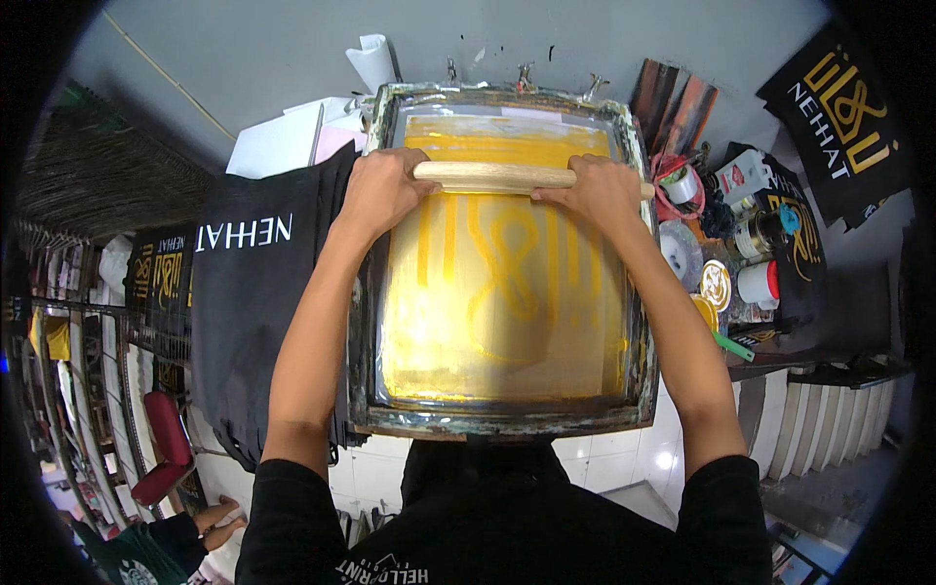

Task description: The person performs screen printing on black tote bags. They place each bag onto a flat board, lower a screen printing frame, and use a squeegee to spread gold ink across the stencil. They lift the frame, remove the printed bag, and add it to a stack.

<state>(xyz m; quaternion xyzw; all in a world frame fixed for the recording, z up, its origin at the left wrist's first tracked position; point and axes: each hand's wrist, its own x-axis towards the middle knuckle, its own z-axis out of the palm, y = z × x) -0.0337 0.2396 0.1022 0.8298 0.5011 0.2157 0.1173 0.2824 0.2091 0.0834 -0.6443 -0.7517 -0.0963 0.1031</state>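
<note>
Squeegee (pixel 495 176) sits over the far part of the printing screen (pixel 502 423), well up from the edge nearest the body. Long axis runs left-right across the screen, right end dipping slightly toward the person, so roughly square to the screen's length.

Both grips full: left hand (pixel 386 191) wrapped around the left end of the wooden handle, right hand (pixel 603 193) around it toward the right, with a short stub sticking out past the knuckles. Thumbs on the near side; most fingers hidden behind the wood. Handle is bare between the hands. Neither hand is clearly nearer to it: both in contact, arms reaching forward about evenly.

Key relation: thick yellow ink (pixel 487 146) lies just beyond the squeegee; the long stretch of yellow-stained mesh (pixel 444 341) with the curvy design lies between squeegee and body. Can't tell if the blade's full edge touches the mesh; handle and hands cover it.

Around it: stack of black cloth (pixel 255 258) just left of the screen. Right side, cluttered surface with a white tub (pixel 754 284) with red lid, and a green-handled tool (pixel 733 346).
</note>
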